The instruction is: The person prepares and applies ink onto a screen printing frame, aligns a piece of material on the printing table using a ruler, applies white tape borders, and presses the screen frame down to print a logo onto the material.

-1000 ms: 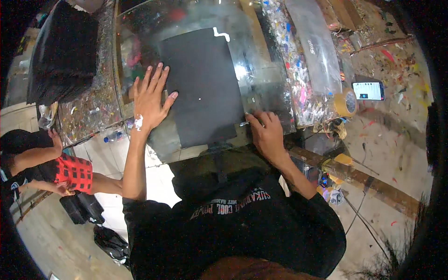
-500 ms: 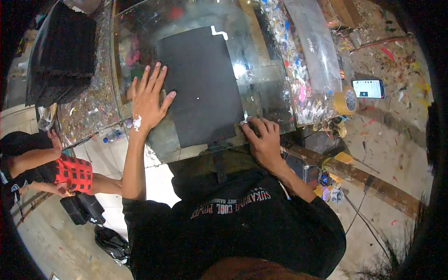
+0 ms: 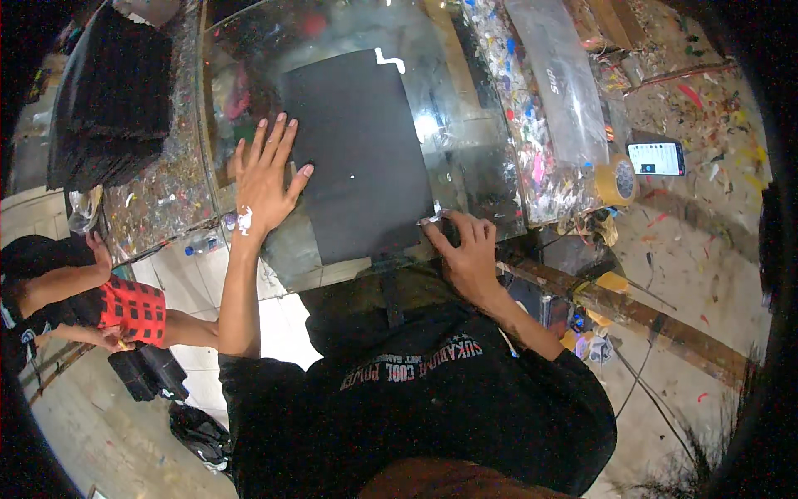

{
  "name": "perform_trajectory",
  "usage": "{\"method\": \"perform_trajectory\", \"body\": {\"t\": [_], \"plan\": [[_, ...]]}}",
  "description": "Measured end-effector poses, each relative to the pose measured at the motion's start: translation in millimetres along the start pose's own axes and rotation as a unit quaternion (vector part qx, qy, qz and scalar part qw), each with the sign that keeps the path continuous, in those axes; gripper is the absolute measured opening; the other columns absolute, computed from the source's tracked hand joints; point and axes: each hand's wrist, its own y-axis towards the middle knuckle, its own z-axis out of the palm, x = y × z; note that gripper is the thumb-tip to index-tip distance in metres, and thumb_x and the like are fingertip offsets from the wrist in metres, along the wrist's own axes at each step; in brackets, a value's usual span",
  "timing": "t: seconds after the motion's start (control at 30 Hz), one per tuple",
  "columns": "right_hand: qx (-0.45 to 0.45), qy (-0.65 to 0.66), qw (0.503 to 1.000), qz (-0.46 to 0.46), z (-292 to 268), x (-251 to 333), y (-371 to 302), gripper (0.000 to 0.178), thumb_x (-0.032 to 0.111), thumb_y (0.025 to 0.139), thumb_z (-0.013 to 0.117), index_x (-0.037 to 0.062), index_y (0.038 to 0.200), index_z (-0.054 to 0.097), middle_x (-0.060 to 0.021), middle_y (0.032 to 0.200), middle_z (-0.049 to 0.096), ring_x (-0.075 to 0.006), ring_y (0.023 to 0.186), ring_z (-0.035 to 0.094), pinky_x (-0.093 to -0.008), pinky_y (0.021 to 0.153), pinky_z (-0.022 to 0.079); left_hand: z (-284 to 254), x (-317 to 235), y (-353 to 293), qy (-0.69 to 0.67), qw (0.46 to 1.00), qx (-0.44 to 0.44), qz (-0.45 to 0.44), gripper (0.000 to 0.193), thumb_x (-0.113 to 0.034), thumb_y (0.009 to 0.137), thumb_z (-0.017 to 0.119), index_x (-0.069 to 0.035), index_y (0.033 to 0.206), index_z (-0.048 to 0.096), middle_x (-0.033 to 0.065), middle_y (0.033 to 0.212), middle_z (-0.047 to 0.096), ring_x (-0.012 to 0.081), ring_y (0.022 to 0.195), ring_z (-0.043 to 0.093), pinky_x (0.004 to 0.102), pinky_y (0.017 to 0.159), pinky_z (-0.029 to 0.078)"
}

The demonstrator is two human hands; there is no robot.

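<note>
A black rectangular sheet [image 3: 357,158] lies on the glass tabletop [image 3: 465,166]. My left hand [image 3: 268,185] is open and flat over its left edge, fingers spread, thumb on the sheet; a white smear shows on the wrist. At the sheet's near right corner is my right hand [image 3: 470,249]. Its thumb reaches onto that corner and stands apart from the bent index finger, with nothing visibly gripped. A small white strip [image 3: 437,208] shows beside those fingertips. Another white angled strip [image 3: 391,61] sits against the far right corner.
A stack of black sheets [image 3: 108,108] stands at the far left. To the right are a clear plastic sheet [image 3: 557,83], a tape roll [image 3: 616,180] and a lit phone [image 3: 656,159]. Another person's arm [image 3: 62,283] is at the left. A paint-spattered ledge [image 3: 528,125] borders the glass.
My right thumb has slid slightly left onto the sheet's corner, away from the index finger. My left hand and the sheet look nearly unmoved.
</note>
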Motion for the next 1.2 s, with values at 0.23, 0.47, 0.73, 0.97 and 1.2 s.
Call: {"method": "perform_trajectory", "body": {"t": [0.23, 0.47, 0.73, 0.97, 1.2], "plan": [[-0.033, 0.033, 0.999, 0.004, 4.3, -4.2, -3.2, 0.062, 0.005, 0.079, 0.067, 0.0233, 0.138, 0.062, -0.0122, 0.131, 0.055, -0.034, 0.116, 0.054, -0.0514, 0.094, 0.04, 2.9, 4.4, -1.5, -0.006, 1.0, -0.009, 0.004, 0.071, -0.048, 0.097, 0.058, -0.019, 0.159, 0.037, 0.0036, 0.166, 0.033, 0.0317, 0.154, 0.026, 0.0585, 0.122, 0.017], [-0.059, 0.049, 0.996, 0.043, -8.9, -23.1, -1.6, 0.056, 0.011, 0.084, 0.066, 0.0203, 0.139, 0.06, -0.0161, 0.13, 0.059, -0.0377, 0.12, 0.056, -0.0547, 0.098, 0.043, -9.0, -3.0, 2.1, 0.002, 1.0, 0.016, 0.006, 0.071, -0.049, 0.098, 0.055, -0.017, 0.159, 0.037, 0.0071, 0.166, 0.032, 0.0323, 0.153, 0.027, 0.0558, 0.123, 0.018], [-0.431, -0.169, 0.847, 0.262, -184.4, -300.6, 142.9, 0.04, 0.031, 0.1, 0.056, -0.0005, 0.122, 0.067, -0.0257, 0.117, 0.065, -0.0435, 0.11, 0.059, -0.0495, 0.097, 0.046, -11.4, -6.2, 2.1, -0.003, 1.0, 0.011, -0.007, 0.074, -0.045, 0.099, 0.053, -0.015, 0.162, 0.028, 0.0066, 0.168, 0.03, 0.0309, 0.154, 0.025, 0.0559, 0.124, 0.017], [-0.131, -0.238, 0.848, 0.455, -208.4, -378.4, 195.9, 0.083, 0.075, 0.088, 0.051, 0.0061, 0.134, 0.066, -0.0265, 0.144, 0.052, -0.045, 0.134, 0.05, -0.0541, 0.109, 0.043, -13.3, -3.6, -0.8, -0.039, 0.999, 0.003, -0.019, 0.077, -0.045, 0.098, 0.055, -0.014, 0.162, 0.027, 0.0082, 0.167, 0.029, 0.0285, 0.155, 0.025, 0.0533, 0.125, 0.017], [-0.104, -0.209, 0.85, 0.471, -197.9, -400.4, 204.0, 0.079, 0.075, 0.089, 0.047, 0.0169, 0.139, 0.064, -0.023, 0.155, 0.044, -0.0455, 0.143, 0.039, -0.0663, 0.113, 0.03, -13.4, 1.3, -4.8, -0.017, 1.0, 0.005, -0.02, 0.082, -0.049, 0.096, 0.057, -0.011, 0.162, 0.026, 0.0087, 0.166, 0.032, 0.0292, 0.154, 0.027, 0.0532, 0.125, 0.016]]}}
